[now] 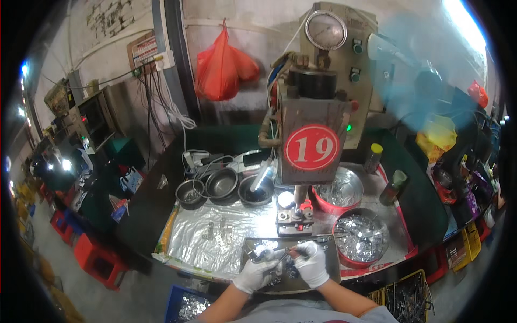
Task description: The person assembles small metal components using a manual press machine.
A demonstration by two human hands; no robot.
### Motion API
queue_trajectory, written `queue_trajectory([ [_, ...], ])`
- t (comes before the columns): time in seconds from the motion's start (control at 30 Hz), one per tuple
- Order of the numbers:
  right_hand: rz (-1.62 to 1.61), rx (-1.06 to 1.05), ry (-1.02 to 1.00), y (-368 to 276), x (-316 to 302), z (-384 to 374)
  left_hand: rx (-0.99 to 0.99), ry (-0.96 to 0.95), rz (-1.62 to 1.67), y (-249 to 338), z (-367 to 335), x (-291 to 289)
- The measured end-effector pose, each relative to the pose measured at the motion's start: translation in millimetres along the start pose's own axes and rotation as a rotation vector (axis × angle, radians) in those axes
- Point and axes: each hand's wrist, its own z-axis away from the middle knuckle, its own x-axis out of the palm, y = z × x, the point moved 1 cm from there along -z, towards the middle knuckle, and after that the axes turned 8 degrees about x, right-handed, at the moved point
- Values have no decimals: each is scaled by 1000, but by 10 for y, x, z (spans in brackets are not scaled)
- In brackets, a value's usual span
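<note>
Both of my hands wear white gloves and meet over a dark shallow tray (329,272) at the table's front. My left hand (254,273) is closed on a small metal part (281,253), which points toward the other hand. Fingertips pinched, my right hand (312,265) meets the far end of that part; whatever else it grips is too small to make out. Several small shiny metal pieces (265,246) lie in the tray around my hands. Just beyond the tray stands the bench press (311,145), its ram above a small die block (294,222).
Three metal bowls (222,183) stand at the back left. Right of the press are two red-rimmed round containers (361,237) with metal parts. Silvery sheeting (196,247) covers the left tabletop, with several flat pieces on it. A blue crate (180,304) sits below, left.
</note>
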Motion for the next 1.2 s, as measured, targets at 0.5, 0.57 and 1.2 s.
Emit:
queue_trajectory([
  [0.5,69,-49,-46,-299,-209,103,62,54,156,-25,295,290],
  [0.57,81,-59,-46,-327,-237,145,89,48,136,-16,360,381],
  [1.2,-20,55,-136,-397,-185,305,156,12,189,-89,525,262],
])
